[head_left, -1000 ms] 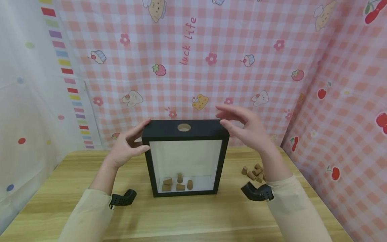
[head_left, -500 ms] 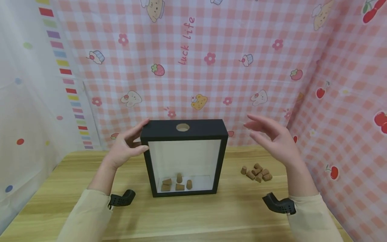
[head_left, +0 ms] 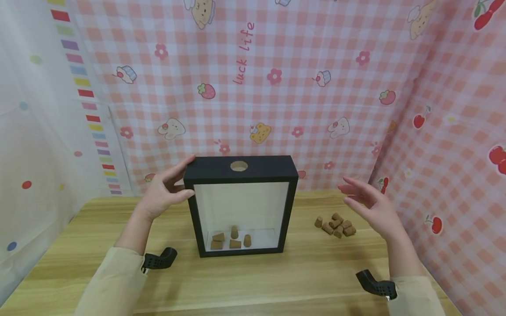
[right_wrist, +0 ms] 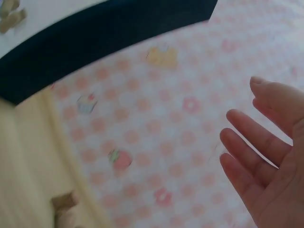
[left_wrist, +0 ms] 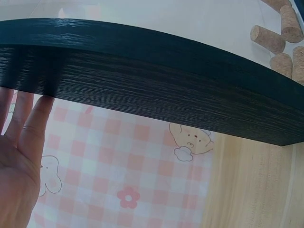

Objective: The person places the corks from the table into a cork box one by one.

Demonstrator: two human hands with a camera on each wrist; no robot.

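A black-framed shadow box (head_left: 209, 166) with a clear front stands upright on the table, a round hole in its top. Several corks (head_left: 247, 240) lie or stand on its white floor, mostly toward the left. My left hand (head_left: 163, 197) holds the box's upper left corner, thumb at the front edge and fingers toward the back; in the left wrist view, fingertips touch the box's side (left_wrist: 142, 80). My right hand (head_left: 371, 206) is in the air right of the box, fingers relaxed and holding nothing. Below and left of it lies a pile of loose corks (head_left: 327, 228).
The wooden table (head_left: 253, 285) ends at a pink checked cloth (head_left: 276, 101) hung behind it. More patterned cloth (head_left: 454, 153) hangs along the right side, and a white dotted one (head_left: 43, 153) on the left. Black wrist mounts (head_left: 160, 259) project from both sleeves.
My right hand has moved from the box's upper right corner out to the right and down, beyond the cork pile. The left hand and the box have stayed in place.
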